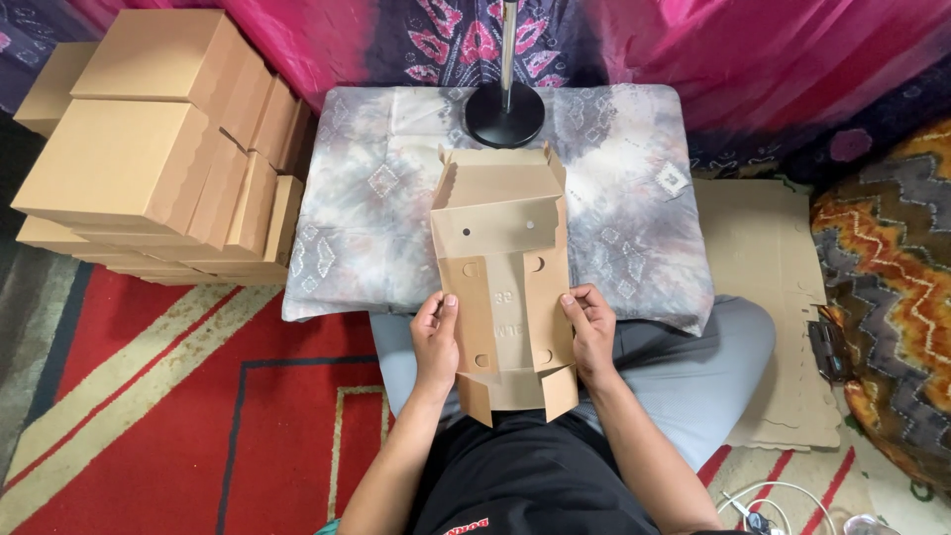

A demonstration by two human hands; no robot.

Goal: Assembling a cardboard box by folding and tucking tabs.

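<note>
My left hand (pixel 436 342) and right hand (pixel 591 332), fingers grasping the cardboard box blank (pixel 503 282), folded boxes (pixel 149 149) at ten o'clock

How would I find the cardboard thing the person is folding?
Look at the grey tie-dyed cushion in the middle. The flat brown cardboard box blank lies across its front edge, both hands gripping its sides. Unlike the finished boxes stacked at left, it is still unfolded.
</note>
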